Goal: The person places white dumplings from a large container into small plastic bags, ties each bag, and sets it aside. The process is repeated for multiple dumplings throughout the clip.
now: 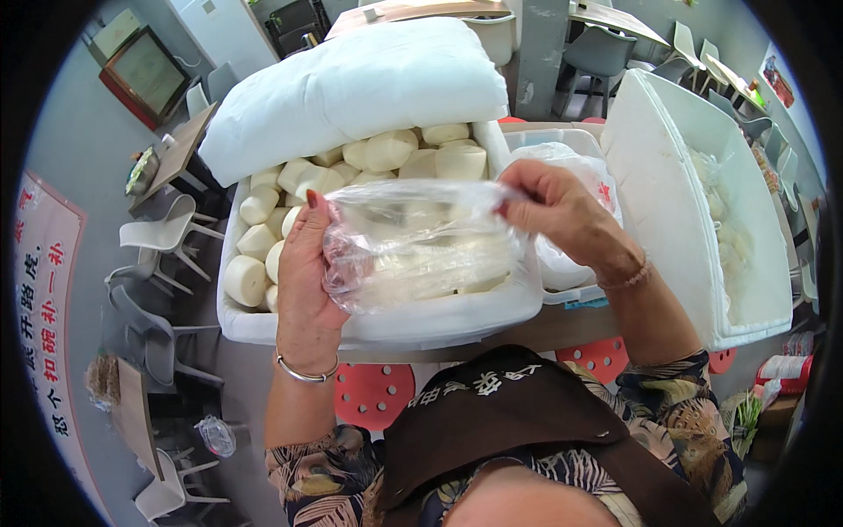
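A thin clear plastic bag point(430, 250) is stretched between my hands. My left hand point(307, 263) holds its left end, thumb upright on the near side and the other fingers blurred behind or inside the film; I cannot tell which. At the bag's upper right edge, my right hand point(562, 206) pinches the film between thumb and fingers. Below and beyond the bag, a large white cloth-lined box point(386, 332) is full of pale steamed buns point(256, 241). Some of them show through the plastic. A thick white quilt point(351, 83) is folded back over the box's far side.
Right of the box, a clear plastic tub point(575, 139) holds white plastic bags point(562, 263). Farther right stands a white foam box point(663, 220) with bagged items point(729, 237) inside. Red stools point(373, 393) sit below the table's near edge. Grey chairs point(162, 228) and tables surround the area.
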Tool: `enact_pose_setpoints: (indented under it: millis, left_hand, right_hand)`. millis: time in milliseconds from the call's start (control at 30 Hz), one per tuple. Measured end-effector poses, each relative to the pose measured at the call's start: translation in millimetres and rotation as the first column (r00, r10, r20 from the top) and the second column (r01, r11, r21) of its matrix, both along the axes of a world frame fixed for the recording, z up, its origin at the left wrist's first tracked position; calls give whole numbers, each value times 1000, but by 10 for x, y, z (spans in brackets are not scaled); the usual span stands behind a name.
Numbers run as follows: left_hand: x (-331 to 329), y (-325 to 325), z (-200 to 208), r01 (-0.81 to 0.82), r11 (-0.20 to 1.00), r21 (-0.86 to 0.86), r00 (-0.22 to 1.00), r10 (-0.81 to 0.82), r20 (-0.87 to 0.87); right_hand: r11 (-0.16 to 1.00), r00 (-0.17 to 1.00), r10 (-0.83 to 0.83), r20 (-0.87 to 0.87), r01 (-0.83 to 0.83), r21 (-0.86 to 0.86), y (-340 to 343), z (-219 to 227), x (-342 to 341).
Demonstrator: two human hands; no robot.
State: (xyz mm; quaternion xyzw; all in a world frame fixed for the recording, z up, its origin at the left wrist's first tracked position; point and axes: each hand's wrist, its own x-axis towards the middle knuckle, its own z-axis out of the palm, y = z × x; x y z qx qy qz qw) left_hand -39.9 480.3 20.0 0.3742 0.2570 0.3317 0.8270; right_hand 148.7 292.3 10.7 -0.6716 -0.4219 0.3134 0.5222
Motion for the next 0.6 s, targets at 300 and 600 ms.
enact_pose_setpoints:
  millis: [300,600]
  left_hand:
    - [-194,-87,-23,342,903,259,937,-350,-16]
    - [-305,-9,-170,-123,802,584,991,133,26]
  right_hand:
    - [868,696,142,-704,255,427,44,-70,164]
    - [962,901,-222,372,140,235,11,8,-209]
